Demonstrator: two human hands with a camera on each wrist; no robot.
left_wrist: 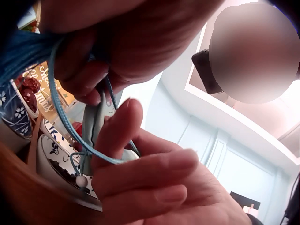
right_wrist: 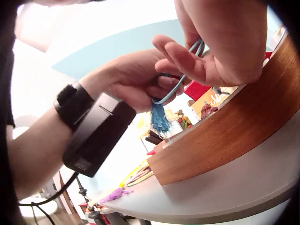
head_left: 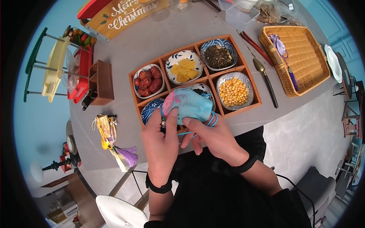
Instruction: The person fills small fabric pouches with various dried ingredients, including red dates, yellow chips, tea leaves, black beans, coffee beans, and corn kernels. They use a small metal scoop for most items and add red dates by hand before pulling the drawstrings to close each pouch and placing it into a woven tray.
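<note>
Both hands hold a light blue drawstring pouch (head_left: 190, 104) with pink embroidery over the near side of a divided wooden box (head_left: 251, 108). My left hand (head_left: 160, 133) pinches its left end between thumb and fingers. At the other end, my right hand (head_left: 215, 138) grips the gathered neck, thumb on top. A blue cord (left_wrist: 58, 105) loops round the right fingers, and a blue tassel (right_wrist: 160, 119) hangs below the left hand. Behind the pouch, one bowl (head_left: 210, 91) with dark contents is partly hidden, as is a blue patterned bowl (head_left: 149, 110).
Other bowls hold red dates (head_left: 148, 81), yellow pieces (head_left: 184, 70), dried leaves (head_left: 217, 56) and corn kernels (head_left: 233, 92). To the right lie a small spoon (head_left: 266, 81) and a wicker tray (head_left: 304, 57) with purple pouches. Tasselled pouches (head_left: 107, 131) lie left, near the table edge.
</note>
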